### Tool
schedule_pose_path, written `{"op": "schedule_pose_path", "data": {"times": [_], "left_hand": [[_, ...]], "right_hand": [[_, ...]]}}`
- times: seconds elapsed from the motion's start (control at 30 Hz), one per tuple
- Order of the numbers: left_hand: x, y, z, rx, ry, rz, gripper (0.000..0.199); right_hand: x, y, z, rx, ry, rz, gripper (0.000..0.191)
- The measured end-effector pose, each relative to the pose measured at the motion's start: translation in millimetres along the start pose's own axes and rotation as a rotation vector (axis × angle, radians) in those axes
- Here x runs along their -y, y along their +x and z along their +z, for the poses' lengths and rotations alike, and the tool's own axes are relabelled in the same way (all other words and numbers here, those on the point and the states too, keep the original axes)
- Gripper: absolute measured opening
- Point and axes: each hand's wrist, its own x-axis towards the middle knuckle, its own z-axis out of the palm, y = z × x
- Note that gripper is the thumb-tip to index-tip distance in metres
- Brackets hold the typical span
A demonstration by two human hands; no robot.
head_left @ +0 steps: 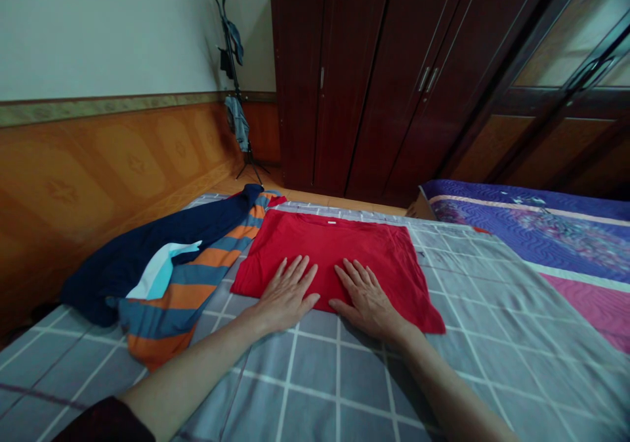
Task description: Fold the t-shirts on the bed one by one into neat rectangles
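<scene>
A red shirt (339, 239), folded into a wide flat shape, lies on the grey checked bedsheet (315, 383). Its neckline with a small white label is at the far edge. My left hand (288, 298) rests flat on the near left part of the shirt, fingers stretched out. On the near middle part, just right of it, my right hand (367, 301) lies palm down with its fingers apart. Neither hand grips the cloth. Left of the shirt lie an orange and grey striped garment (197, 294) and a dark navy garment (147, 242) with a white and light blue patch.
Beyond the bed stands a dark red wardrobe (344, 88). A black coat stand (231, 55) with clothes on it is in the far left corner. To the right is a purple and pink floral bedcover (541, 225). An orange tiled wall (123, 166) runs along the left.
</scene>
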Motion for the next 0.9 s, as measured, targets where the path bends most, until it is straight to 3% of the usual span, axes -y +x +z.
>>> {"op": "schedule_pose_path", "data": {"times": [0.2,0.37,0.43,0.53,0.67,0.8,0.9], "left_hand": [[51.4,-31.1,1.2,-0.081,0.071,-0.093,0.062],[91.9,-64.6,-1.2,-0.174,0.068,-0.214,0.063],[94.9,-71.4,-5.1,-0.231,0.017,-0.216,0.063],[87.8,-74.1,-11.9,-0.265,-0.054,-0.105,0.054],[80.6,-71.9,-17.2,-0.239,-0.071,-0.037,0.034],[86.9,-73.3,-23.3,-0.187,-0.011,-0.026,0.039],[92.3,-76.4,-30.9,-0.165,0.064,-0.082,0.032]], "right_hand": [[-29.9,-0.7,-14.7,0.101,0.015,0.067,0.09],[-41.0,-3.8,-24.8,0.132,0.02,0.084,0.091],[-40.4,-4.1,-27.9,0.153,0.028,0.087,0.091],[-37.6,-4.1,-31.9,0.193,0.035,0.079,0.096],[-38.6,-4.6,-32.0,0.214,0.046,0.053,0.102],[-44.1,-5.0,-26.0,0.188,0.054,0.027,0.105],[-46.1,-4.8,-23.7,0.189,0.059,0.019,0.105]]}}
